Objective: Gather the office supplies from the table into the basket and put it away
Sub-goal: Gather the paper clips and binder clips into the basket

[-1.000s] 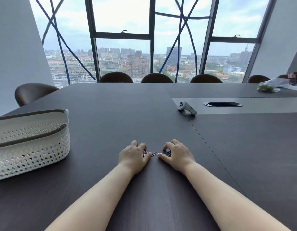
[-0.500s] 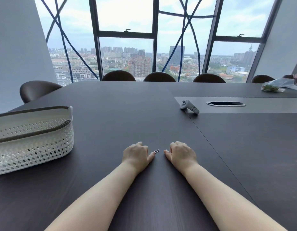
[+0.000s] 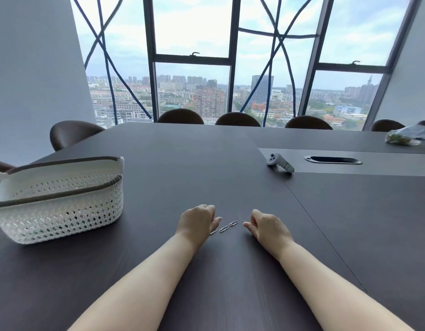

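Right hand (image 3: pixel 270 226) pinches the end clip (image 3: pixel 244 221) between thumb and forefinger. Three paper clips (image 3: pixel 224 228) lie in a row on the worktop (image 3: pixel 206 163) between both sets of fingers. Left hand (image 3: pixel 197 223) has its fingers curled, and I can't tell if they hold anything. The basket (image 3: pixel 63 206) sits well left of them.

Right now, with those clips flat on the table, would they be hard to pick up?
Probably fiddly: the clips are thin wire lying flat on the table, so pinching an end may work best. The top looks smooth, so a push would likely slide them. Being so small, they are likely light.
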The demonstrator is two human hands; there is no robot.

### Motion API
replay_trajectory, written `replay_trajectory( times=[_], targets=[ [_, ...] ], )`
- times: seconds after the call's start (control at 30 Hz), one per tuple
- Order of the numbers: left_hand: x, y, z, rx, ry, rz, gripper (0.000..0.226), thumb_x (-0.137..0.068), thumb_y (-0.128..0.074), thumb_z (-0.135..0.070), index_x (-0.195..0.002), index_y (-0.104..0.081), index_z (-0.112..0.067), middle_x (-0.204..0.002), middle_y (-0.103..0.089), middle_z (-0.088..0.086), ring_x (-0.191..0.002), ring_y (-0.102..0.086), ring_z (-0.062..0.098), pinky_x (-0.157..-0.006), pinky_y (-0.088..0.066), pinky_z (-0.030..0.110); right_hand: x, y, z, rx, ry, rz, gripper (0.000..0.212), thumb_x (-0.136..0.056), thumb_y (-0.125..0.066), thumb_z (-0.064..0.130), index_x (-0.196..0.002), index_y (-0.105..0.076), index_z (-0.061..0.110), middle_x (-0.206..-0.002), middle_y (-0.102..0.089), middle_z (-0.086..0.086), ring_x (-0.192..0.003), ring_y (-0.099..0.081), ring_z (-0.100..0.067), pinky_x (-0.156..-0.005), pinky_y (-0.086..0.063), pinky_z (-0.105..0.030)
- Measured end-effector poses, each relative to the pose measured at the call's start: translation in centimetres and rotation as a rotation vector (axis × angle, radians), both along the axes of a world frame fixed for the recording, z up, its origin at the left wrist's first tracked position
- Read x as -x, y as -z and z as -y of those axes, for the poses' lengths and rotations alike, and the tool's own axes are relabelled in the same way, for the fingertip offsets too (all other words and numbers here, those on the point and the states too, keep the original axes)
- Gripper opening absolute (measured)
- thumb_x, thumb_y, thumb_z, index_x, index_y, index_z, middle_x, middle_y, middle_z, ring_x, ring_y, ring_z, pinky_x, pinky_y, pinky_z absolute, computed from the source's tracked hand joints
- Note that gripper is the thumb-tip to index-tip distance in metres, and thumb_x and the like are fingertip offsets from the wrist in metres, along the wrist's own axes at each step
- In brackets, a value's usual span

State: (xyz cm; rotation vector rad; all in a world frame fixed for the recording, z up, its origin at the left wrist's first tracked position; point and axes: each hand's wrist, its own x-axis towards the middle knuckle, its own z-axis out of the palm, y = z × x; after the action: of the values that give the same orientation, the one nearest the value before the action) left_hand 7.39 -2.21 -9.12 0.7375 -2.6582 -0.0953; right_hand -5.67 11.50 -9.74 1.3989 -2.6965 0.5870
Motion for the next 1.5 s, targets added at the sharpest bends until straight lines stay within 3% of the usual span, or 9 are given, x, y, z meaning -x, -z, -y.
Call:
replay_trajectory(
  times=[0.23,0.37,0.6,0.77,0.9,1.03,1.17,1.3,1.5],
  targets=[
    [-9.1,-6.2,5.5,0.465,0.097,-0.25,0.041,-0.069,-0.076,-0.039,-0.052,-0.046,-0.016,-0.046,-0.049,-0.002,-0.033,-0.047,0.017,-0.04,-0.024,0.015,-2.4,-3.7,2.7,0.325,-0.162,0.033,0.029,-0.089,-0.057,0.033,-0.072,-0.039,0.017,-0.052,-0.04,0.006,-0.056,-0.038,-0.024,-0.052,-0.031,-0.031],
    [-15.4,-10.6,10.5,0.525,0.016,-0.276,0.045,-0.079,-0.047,-0.053,-0.055,-0.047,-0.015,-0.049,-0.052,-0.001,-0.038,-0.051,0.022,-0.04,-0.035,0.021,-6.8,-7.6,7.6,0.463,-0.332,0.026,0.03,-0.088,-0.059,0.029,-0.069,-0.04,0.017,-0.049,-0.035,0.007,-0.051,-0.032,-0.017,-0.052,-0.031,-0.03],
    [-22.9,-11.7,18.8,0.134,-0.127,-0.155,0.049,-0.078,-0.054,-0.05,-0.067,-0.065,-0.004,-0.068,-0.062,0.006,-0.064,-0.057,0.022,-0.061,-0.041,0.028,-13.8,-10.1,14.6,0.613,-0.533,0.02,0.029,-0.086,-0.063,0.024,-0.069,-0.04,0.018,-0.049,-0.034,0.009,-0.052,-0.031,-0.018,-0.053,-0.032,-0.03],
    [-24.8,-10.7,20.6,-0.094,-0.08,-0.08,0.023,-0.091,-0.055,-0.03,-0.105,-0.07,-0.019,-0.107,-0.071,-0.004,-0.103,-0.062,0.011,-0.09,-0.043,0.023,-16.2,-9.7,17.4,0.631,-0.583,0.009,0.026,-0.086,-0.062,0.023,-0.072,-0.047,0.009,-0.051,-0.036,0.011,-0.051,-0.034,-0.016,-0.053,-0.034,-0.03],
    [-27.6,-10.6,20.5,0.067,-0.124,-0.073,0.044,-0.089,-0.039,-0.055,-0.086,-0.069,-0.023,-0.087,-0.071,-0.008,-0.086,-0.063,0.011,-0.084,-0.049,0.034,-17.9,-10.1,19.5,0.673,-0.615,0.046,0.02,-0.085,-0.064,0.02,-0.073,-0.054,0.007,-0.052,-0.038,0.016,-0.05,-0.04,-0.008,-0.051,-0.03,-0.016],
    [-30.0,-8.0,19.3,0.382,-0.064,-0.117,0.072,-0.084,-0.006,-0.069,-0.059,-0.055,-0.021,-0.058,-0.057,-0.004,-0.061,-0.06,0.021,-0.072,-0.045,0.031,-20.2,-11.2,23.1,0.658,-0.657,0.026,0.02,-0.086,-0.063,0.021,-0.075,-0.059,0.004,-0.058,-0.045,0.01,-0.054,-0.043,-0.013,-0.054,-0.04,-0.029],
    [-30.7,-5.6,19.3,0.406,-0.055,-0.236,0.068,-0.087,-0.013,-0.067,-0.059,-0.048,-0.016,-0.056,-0.056,-0.004,-0.053,-0.055,0.021,-0.062,-0.042,0.027,-21.2,-11.3,26.7,0.487,-0.648,0.039,0.019,-0.087,-0.06,0.023,-0.081,-0.065,0.005,-0.077,-0.059,-0.004,-0.07,-0.056,-0.024,-0.071,-0.052,-0.042],
    [-30.4,-5.3,19.7,0.399,-0.021,-0.251,0.056,-0.082,-0.034,-0.064,-0.059,-0.047,-0.015,-0.057,-0.056,-0.004,-0.054,-0.055,0.022,-0.064,-0.043,0.027,-20.8,-10.2,27.9,0.269,-0.583,0.096,0.015,-0.087,-0.06,0.02,-0.088,-0.072,0.012,-0.1,-0.066,-0.002,-0.092,-0.061,-0.022,-0.095,-0.045,-0.043],
    [-30.3,-5.5,19.9,0.423,-0.018,-0.255,0.042,-0.079,-0.04,-0.059,-0.058,-0.038,-0.022,-0.054,-0.054,-0.005,-0.05,-0.054,0.019,-0.06,-0.042,0.027,-20.6,-9.9,27.9,0.333,-0.545,0.164,0.008,-0.081,-0.067,0.017,-0.077,-0.074,0.015,-0.075,-0.068,0.007,-0.075,-0.063,-0.011,-0.081,-0.051,-0.031]
  ],
)
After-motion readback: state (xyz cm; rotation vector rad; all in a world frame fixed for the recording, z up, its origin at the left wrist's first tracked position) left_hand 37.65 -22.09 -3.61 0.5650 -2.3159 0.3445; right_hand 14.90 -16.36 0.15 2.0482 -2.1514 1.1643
